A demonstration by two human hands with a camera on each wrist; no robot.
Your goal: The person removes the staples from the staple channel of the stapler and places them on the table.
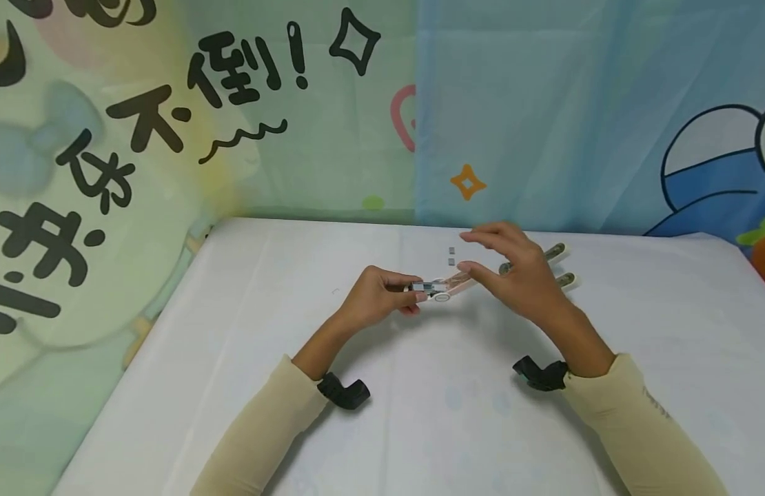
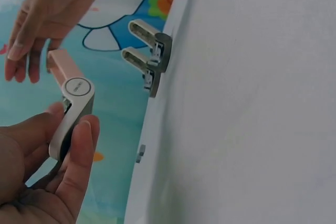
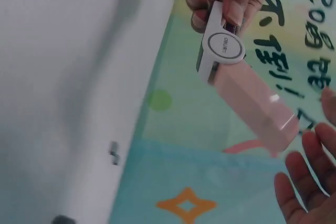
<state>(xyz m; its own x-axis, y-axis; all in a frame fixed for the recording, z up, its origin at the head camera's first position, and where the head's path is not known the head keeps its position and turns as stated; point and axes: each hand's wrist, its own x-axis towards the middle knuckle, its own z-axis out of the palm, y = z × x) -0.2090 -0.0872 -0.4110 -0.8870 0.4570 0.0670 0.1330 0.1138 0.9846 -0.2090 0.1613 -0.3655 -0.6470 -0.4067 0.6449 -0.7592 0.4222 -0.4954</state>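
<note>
A pink and white stapler (image 1: 442, 297) is held above the table in my left hand (image 1: 375, 297), with its pink arm swung up from the white body. In the left wrist view, thumb and fingers pinch the white body of the stapler (image 2: 77, 103). My right hand (image 1: 524, 279) hovers beside the pink end, its fingers spread and loosely bent. In the right wrist view the fingers of the right hand (image 3: 310, 177) appear apart from the pink arm of the stapler (image 3: 257, 103).
Two more staplers with greenish undersides lie behind the right hand, one stapler (image 2: 149, 35) behind the other stapler (image 2: 139, 64). Two small grey staple strips (image 1: 451, 262) lie on the white table (image 1: 283, 275) near its back edge. A printed curtain (image 1: 544, 103) hangs behind.
</note>
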